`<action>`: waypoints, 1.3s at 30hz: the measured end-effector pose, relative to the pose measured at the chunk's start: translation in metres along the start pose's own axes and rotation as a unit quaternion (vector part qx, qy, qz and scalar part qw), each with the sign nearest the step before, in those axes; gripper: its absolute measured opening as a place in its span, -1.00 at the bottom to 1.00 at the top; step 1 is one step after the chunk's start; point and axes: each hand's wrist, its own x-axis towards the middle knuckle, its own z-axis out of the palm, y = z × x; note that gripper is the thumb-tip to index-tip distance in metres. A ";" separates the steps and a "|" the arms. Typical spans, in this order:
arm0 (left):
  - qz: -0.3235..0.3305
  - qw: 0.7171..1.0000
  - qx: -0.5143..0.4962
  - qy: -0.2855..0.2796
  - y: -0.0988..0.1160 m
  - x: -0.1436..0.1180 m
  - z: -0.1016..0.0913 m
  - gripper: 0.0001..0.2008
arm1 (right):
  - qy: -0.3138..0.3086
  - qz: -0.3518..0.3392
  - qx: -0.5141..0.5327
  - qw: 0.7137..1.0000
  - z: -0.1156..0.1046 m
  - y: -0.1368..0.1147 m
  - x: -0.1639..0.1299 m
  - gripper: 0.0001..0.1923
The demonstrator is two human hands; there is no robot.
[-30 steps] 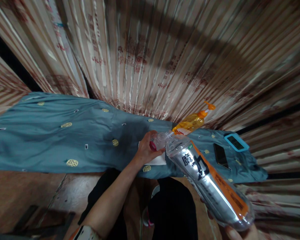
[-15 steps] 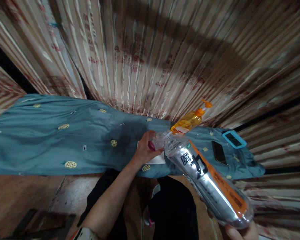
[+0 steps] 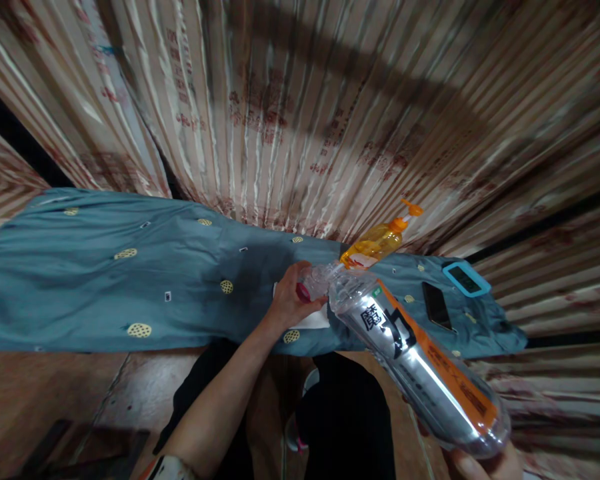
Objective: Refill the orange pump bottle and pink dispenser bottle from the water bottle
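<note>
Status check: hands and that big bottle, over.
Left hand grips small clear bottle. Right hand holds big bottle by its base, tilted, mouths meeting. Orange pump bottle close behind.

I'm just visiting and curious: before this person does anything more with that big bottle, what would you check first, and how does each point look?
1. Right hand holds the base of the large clear plastic bottle with orange label: ok.
2. Left hand grips the small clear container with a pink end: ok.
3. Bottle mouth meets the small container: cannot tell, blurred.
4. Orange pump bottle stands just behind the pour: not ok, close.
5. Black phone lies apart on the teal patterned cloth: ok.
</note>
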 end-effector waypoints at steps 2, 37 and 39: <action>-0.005 1.000 0.002 0.001 0.001 0.000 0.000 -0.28 | 0.013 -0.017 -0.008 1.000 -0.001 0.005 0.001 -0.04; -0.007 1.000 0.001 -0.004 0.001 0.001 0.000 -0.31 | 0.000 -0.053 -0.057 0.997 -0.016 0.030 0.007 -0.11; -0.007 1.000 0.002 -0.001 0.002 0.000 0.000 -0.31 | 0.008 -0.026 -0.023 0.999 -0.009 0.021 0.004 -0.11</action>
